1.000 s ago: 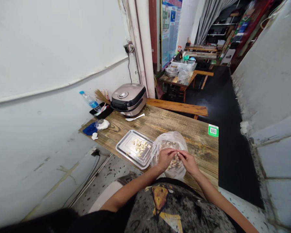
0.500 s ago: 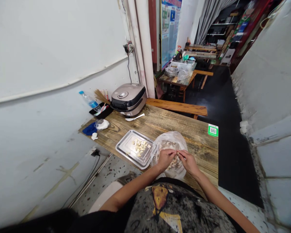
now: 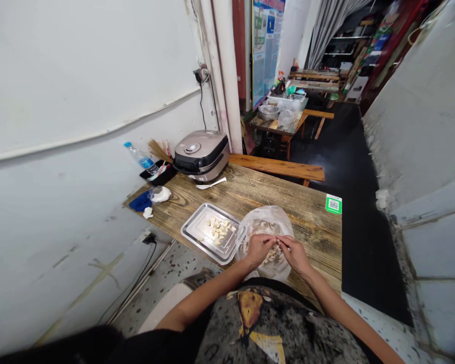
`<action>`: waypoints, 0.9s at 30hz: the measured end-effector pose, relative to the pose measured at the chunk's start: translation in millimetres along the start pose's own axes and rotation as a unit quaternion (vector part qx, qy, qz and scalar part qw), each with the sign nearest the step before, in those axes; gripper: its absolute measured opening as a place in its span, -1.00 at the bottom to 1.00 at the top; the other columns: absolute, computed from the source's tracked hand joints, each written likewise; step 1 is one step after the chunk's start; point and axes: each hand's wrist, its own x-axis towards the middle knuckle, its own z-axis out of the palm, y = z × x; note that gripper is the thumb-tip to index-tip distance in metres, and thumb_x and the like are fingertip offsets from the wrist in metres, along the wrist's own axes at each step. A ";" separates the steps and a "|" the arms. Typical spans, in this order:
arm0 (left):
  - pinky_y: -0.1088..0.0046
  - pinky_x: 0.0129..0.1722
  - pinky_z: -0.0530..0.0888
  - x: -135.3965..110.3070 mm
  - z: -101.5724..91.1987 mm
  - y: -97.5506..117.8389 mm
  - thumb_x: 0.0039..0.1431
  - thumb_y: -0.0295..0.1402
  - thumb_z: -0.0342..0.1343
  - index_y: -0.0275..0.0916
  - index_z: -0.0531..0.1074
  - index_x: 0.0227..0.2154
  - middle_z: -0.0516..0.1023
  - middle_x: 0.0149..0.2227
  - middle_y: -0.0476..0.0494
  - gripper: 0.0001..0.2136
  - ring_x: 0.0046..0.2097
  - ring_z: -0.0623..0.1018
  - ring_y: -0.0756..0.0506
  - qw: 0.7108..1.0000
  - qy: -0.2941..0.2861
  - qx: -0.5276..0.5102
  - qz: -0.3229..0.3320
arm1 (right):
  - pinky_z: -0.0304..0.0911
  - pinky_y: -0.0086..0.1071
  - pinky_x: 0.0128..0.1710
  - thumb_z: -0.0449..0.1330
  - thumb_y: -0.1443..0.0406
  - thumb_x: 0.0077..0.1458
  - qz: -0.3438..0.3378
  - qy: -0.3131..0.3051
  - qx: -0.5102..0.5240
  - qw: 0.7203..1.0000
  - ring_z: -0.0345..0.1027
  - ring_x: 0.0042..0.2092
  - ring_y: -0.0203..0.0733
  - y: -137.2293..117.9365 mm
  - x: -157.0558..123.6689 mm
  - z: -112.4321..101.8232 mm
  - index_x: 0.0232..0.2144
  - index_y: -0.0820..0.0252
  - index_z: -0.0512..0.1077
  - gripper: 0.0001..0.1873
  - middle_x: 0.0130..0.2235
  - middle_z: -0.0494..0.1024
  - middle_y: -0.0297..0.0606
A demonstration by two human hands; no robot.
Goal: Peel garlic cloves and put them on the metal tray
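Note:
My left hand [image 3: 258, 247] and my right hand [image 3: 294, 253] meet over an open clear plastic bag [image 3: 265, 220] of garlic cloves on the wooden table [image 3: 288, 202]. Both hands pinch one small garlic clove [image 3: 276, 241] between their fingertips. Just left of the bag lies a metal tray [image 3: 197, 227] with several peeled garlic cloves [image 3: 219, 227] in its middle.
A grey rice cooker [image 3: 201, 151] with a white spoon [image 3: 211, 184] in front stands at the table's far end. A water bottle [image 3: 141, 158], black holder [image 3: 159, 174], blue cloth [image 3: 140, 201] and white wad [image 3: 161, 193] line the wall side. A green QR sign [image 3: 333, 203] sits right.
Only the fingers have shifted slightly on the clove; hands, bag and tray stay where they were.

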 end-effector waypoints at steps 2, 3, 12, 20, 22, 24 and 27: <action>0.56 -0.42 0.36 0.0 -0.3 1.2 0.07 -0.35 -0.01 -0.28 0.54 -0.46 0.56 -0.49 -0.06 -0.78 -0.45 0.48 0.00 1.000 -0.001 0.007 -0.004 | 0.24 -0.31 -0.19 -0.02 0.25 0.14 0.005 -0.001 0.008 1.000 0.35 -0.22 -0.17 0.3 0.3 -0.1 -0.13 0.14 0.43 -0.69 -0.25 0.49 -0.17; 0.56 -0.43 0.36 0.0 -0.1 1.3 0.07 -0.34 -0.01 -0.28 0.54 -0.47 0.56 -0.50 -0.06 -0.77 -0.45 0.48 0.00 1.000 0.000 0.010 -0.007 | 0.24 -0.31 -0.18 -0.02 0.25 0.14 0.008 0.001 0.013 1.000 0.35 -0.22 -0.17 0.6 0.3 0.0 -0.14 0.14 0.43 -0.69 -0.25 0.49 -0.18; 0.50 -0.36 0.43 0.4 7.0 -14.0 0.06 -0.37 -0.02 -0.29 0.51 -0.34 0.57 -0.40 -0.10 -0.78 -0.39 0.52 -0.03 0.998 0.040 -0.032 -0.046 | 0.27 -0.34 -0.28 0.00 0.23 0.10 0.068 0.019 0.063 0.996 0.38 -0.32 -0.19 10.4 -1.3 5.0 -0.17 0.18 0.45 -0.68 -0.29 0.51 -0.20; 0.47 -0.30 0.40 -1.3 3.5 -7.4 0.02 -0.35 0.07 -0.27 0.50 -0.40 0.53 -0.40 -0.11 -0.85 -0.35 0.47 -0.03 0.997 0.064 0.026 0.030 | 0.27 -0.30 -0.23 0.02 0.23 0.08 0.059 0.030 0.050 0.997 0.38 -0.27 -0.17 5.0 1.3 4.4 -0.20 0.17 0.46 -0.70 -0.27 0.52 -0.19; 0.47 -0.28 0.39 -0.7 4.2 -8.3 0.03 -0.37 0.07 -0.27 0.50 -0.42 0.52 -0.41 -0.11 -0.87 -0.33 0.46 -0.03 0.997 0.055 0.023 0.042 | 0.26 -0.29 -0.19 0.02 0.23 0.08 0.047 0.033 0.046 0.997 0.37 -0.23 -0.16 3.2 1.3 5.0 -0.20 0.14 0.47 -0.71 -0.25 0.52 -0.19; 0.48 -0.29 0.38 0.4 5.2 -9.6 0.03 -0.39 0.05 -0.28 0.48 -0.44 0.51 -0.43 -0.10 -0.87 -0.35 0.45 -0.02 0.998 0.050 0.019 0.040 | 0.25 -0.28 -0.17 0.04 0.23 0.08 0.042 0.037 0.045 0.997 0.37 -0.21 -0.15 2.7 1.2 5.5 -0.20 0.14 0.47 -0.71 -0.25 0.52 -0.19; 0.51 -0.36 0.37 2.2 6.4 -10.3 0.04 -0.40 0.01 -0.30 0.45 -0.47 0.49 -0.47 -0.07 -0.87 -0.40 0.44 0.00 0.999 0.052 0.003 0.005 | 0.27 -0.30 -0.21 0.04 0.21 0.07 0.052 0.037 0.058 0.996 0.38 -0.26 -0.17 4.4 0.6 6.1 -0.19 0.14 0.47 -0.70 -0.26 0.52 -0.19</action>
